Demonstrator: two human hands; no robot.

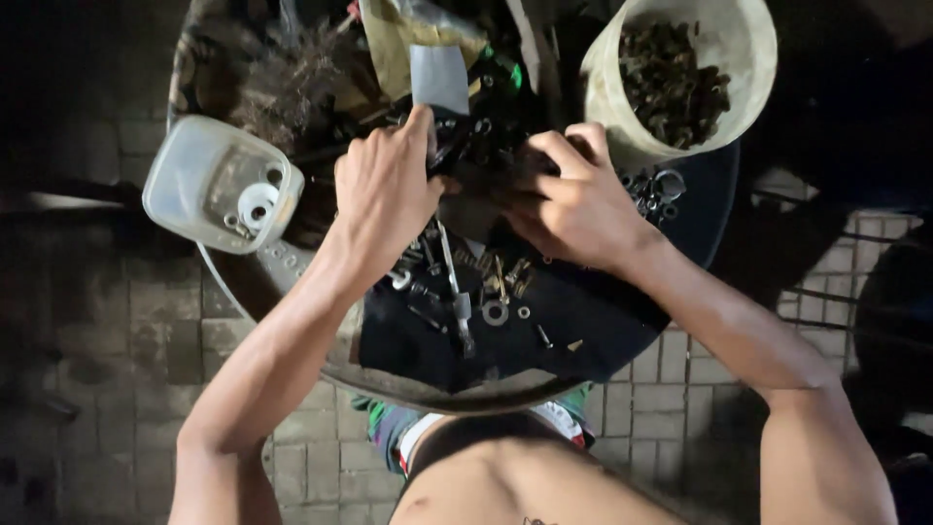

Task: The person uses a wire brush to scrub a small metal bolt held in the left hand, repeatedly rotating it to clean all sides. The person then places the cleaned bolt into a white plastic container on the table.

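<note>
My left hand (384,190) and my right hand (578,199) meet over the middle of a round dark tray (603,335). Both are curled around a small dark metal part (476,165) that sits between them; its shape is hard to make out in the dim light. Below my hands lie loose bolts, nuts and washers (496,311) and a slim metal tool (455,292) on the tray's dark surface.
A cream plastic bucket (734,58) holding many dark rusty bolts stands at the tray's upper right. A clear plastic container (219,185) with a few washers hangs over the left rim. Bags and clutter fill the far side. Brick paving lies below.
</note>
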